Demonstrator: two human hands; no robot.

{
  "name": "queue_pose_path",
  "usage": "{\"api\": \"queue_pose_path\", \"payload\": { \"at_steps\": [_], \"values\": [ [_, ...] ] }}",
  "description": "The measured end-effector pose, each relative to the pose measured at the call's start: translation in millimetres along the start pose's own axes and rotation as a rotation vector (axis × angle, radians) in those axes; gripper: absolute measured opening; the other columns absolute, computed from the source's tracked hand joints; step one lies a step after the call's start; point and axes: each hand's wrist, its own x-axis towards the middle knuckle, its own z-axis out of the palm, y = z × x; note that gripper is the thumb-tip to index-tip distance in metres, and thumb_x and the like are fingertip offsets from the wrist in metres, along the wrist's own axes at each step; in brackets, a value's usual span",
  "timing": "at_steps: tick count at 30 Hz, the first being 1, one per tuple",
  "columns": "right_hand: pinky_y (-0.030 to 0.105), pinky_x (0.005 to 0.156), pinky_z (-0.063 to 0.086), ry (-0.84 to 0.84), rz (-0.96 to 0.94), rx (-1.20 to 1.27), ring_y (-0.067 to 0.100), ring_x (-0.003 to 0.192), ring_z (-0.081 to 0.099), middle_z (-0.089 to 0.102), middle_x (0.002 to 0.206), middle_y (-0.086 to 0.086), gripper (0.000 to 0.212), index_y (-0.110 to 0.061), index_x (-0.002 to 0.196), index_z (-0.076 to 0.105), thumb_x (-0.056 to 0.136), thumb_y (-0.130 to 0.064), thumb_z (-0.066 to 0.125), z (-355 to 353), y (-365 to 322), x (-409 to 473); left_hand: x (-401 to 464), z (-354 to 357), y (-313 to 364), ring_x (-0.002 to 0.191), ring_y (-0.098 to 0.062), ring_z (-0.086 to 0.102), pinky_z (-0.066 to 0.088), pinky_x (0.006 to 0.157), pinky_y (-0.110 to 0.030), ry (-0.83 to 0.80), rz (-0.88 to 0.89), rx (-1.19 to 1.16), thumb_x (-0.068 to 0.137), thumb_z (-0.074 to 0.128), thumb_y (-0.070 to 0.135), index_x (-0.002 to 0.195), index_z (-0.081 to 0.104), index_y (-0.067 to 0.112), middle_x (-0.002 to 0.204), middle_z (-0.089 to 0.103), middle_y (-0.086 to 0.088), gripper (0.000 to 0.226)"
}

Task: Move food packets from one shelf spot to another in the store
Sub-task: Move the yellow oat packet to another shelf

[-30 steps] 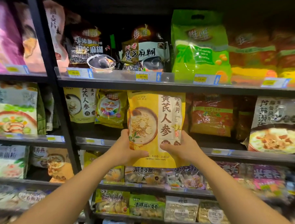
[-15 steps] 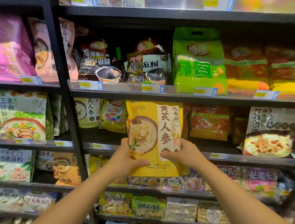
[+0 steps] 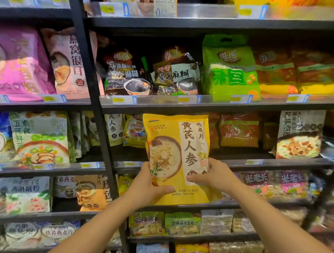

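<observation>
Both hands, left hand point(image 3: 145, 186) and right hand point(image 3: 214, 177), grip our yellow oat-cereal packet point(image 3: 177, 145) by its lower corners (long axis upright), its top level with the middle shelf point(image 3: 259, 161) gap behind.

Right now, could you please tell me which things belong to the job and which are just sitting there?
In use: yellow oat packet with bowl picture; left hand; right hand.

Bystanders: green soybean milk powder bag; black sesame paste bags; pink packet.
</observation>
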Motion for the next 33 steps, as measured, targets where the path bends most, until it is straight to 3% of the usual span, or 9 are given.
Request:
{"api": "queue_pose_path", "payload": {
  "at_steps": [4,8,13,19,22,27,30,33],
  "values": [
    [0.027,0.087,0.058,0.043,-0.029,0.052,-0.007,0.094,0.071,0.076,0.103,-0.028,0.065,-0.038,0.110,0.067,0.056,-0.061,0.095,27.8,-21.4,-14.8,-19.5,-27.6,-8.1,0.130,-0.013,0.055,0.048,0.110,-0.039,0.024,0.021,-0.002,0.059,0.096,0.052,0.143,0.027,0.027,0.140,0.053,0.012,0.111],
    [0.031,0.089,0.058,0.091,-0.093,0.086,-0.003,0.103,0.069,0.075,0.111,-0.025,0.083,-0.040,0.122,0.061,0.050,-0.072,0.089,54.7,-44.3,-24.6,-35.1,-55.4,-15.3,0.127,-0.013,0.056,0.049,0.109,-0.040,0.055,0.048,-0.031,0.063,0.097,0.043,0.140,0.025,0.030,0.137,0.053,0.012,0.107],
    [0.035,0.095,0.057,0.085,-0.143,0.102,0.002,0.110,0.067,0.072,0.119,-0.021,0.090,-0.036,0.128,0.060,0.050,-0.070,0.089,77.2,-73.0,-20.6,-52.4,-89.5,-16.7,0.125,-0.011,0.057,0.050,0.106,-0.035,0.107,0.065,-0.036,0.063,0.097,0.042,0.139,0.024,0.030,0.138,0.054,0.009,0.106],
    [0.021,0.079,0.055,0.041,-0.213,0.112,-0.008,0.095,0.068,0.073,0.107,-0.023,0.074,-0.040,0.117,0.059,0.054,-0.061,0.092,105.6,-119.6,-5.8,-73.6,-137.4,-17.3,0.114,0.003,0.058,0.049,0.081,-0.009,0.223,0.042,-0.044,0.062,0.098,0.042,0.137,0.025,0.034,0.128,0.055,0.021,0.105],
    [0.012,0.068,0.050,0.000,-0.276,0.098,-0.014,0.088,0.067,0.072,0.100,-0.027,0.067,-0.043,0.110,0.057,0.056,-0.062,0.092,121.3,-148.4,7.4,-85.1,-164.3,-16.1,0.117,-0.002,0.059,0.048,0.087,-0.016,0.297,0.030,-0.040,0.064,0.098,0.038,0.136,0.024,0.035,0.127,0.056,0.020,0.103],
    [0.022,0.081,0.054,-0.090,-0.375,0.083,-0.007,0.096,0.066,0.071,0.104,-0.025,0.080,-0.042,0.110,0.058,0.043,-0.076,0.084,157.0,-195.3,30.3,-112.7,-206.0,-20.9,0.122,-0.012,0.059,0.052,0.102,-0.035,0.456,-0.007,-0.026,0.066,0.098,0.033,0.135,0.026,0.033,0.134,0.056,0.012,0.099],
    [0.017,0.074,0.048,-0.144,-0.430,0.057,-0.011,0.095,0.061,0.069,0.105,-0.027,0.084,-0.041,0.112,0.058,0.042,-0.081,0.083,184.6,-221.4,42.8,-132.5,-232.8,-26.9,0.121,-0.010,0.059,0.052,0.097,-0.026,0.534,-0.036,-0.011,0.065,0.098,0.036,0.133,0.025,0.036,0.132,0.055,0.017,0.100],
    [0.018,0.071,0.048,-0.191,-0.472,0.061,-0.011,0.093,0.061,0.067,0.104,-0.029,0.085,-0.045,0.105,0.056,0.038,-0.091,0.080,214.8,-246.9,51.9,-152.3,-257.4,-35.9,0.123,-0.008,0.059,0.051,0.105,-0.033,0.600,-0.056,-0.010,0.064,0.099,0.035,0.133,0.025,0.037,0.133,0.054,0.017,0.101]
  ]
}}
